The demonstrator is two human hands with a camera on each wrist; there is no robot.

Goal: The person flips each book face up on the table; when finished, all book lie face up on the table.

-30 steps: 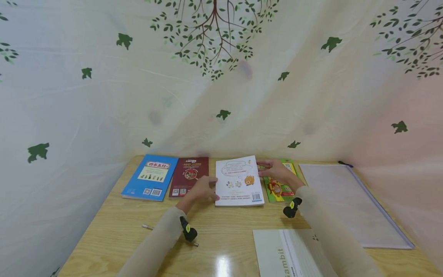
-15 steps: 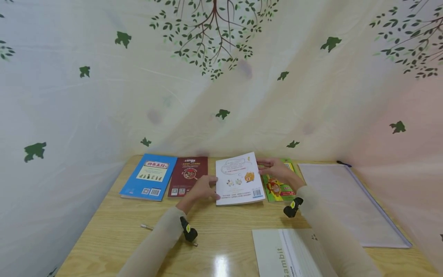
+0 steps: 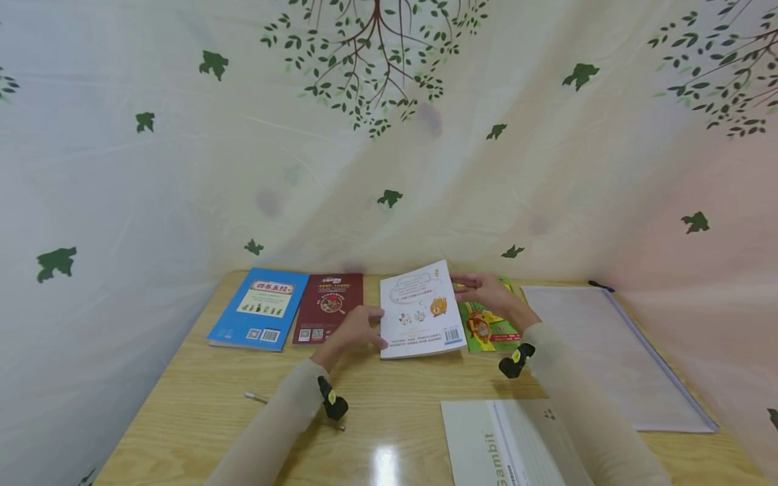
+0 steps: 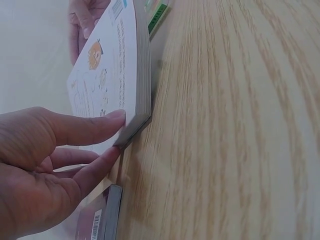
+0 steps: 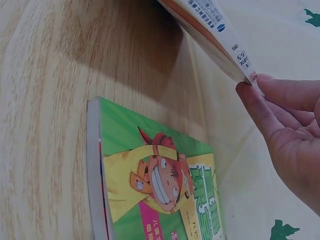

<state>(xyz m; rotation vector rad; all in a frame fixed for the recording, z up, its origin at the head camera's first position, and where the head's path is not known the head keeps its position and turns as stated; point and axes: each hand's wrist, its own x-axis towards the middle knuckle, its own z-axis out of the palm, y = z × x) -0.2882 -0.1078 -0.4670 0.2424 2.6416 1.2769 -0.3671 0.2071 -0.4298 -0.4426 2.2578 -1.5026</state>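
Observation:
A white paperback book (image 3: 419, 312) with cartoon animals on its cover is between my two hands, its right side tilted up off the table. At its lower left edge my left hand (image 3: 357, 329) pinches it, thumb (image 4: 92, 129) on the cover and a finger underneath. The right hand (image 3: 489, 295) pinches the spine near the upper right corner, as the right wrist view shows. Below that hand lies a green book (image 5: 155, 175) with a grinning cartoon figure. A maroon book (image 3: 328, 307) lies flat just left of my left hand.
Left of the maroon book is a blue book (image 3: 261, 310). A pencil (image 3: 255, 397) lies partly under the left forearm. A pale notebook (image 3: 468, 439) sits at the front, partly beneath the right forearm, and a translucent zip pouch (image 3: 608, 358) lies at right. A curtain (image 3: 389, 162) hangs behind.
The white book's right side has risen and its top edge has tilted further up. My right hand has moved up slightly with it; the left hand keeps its grip.

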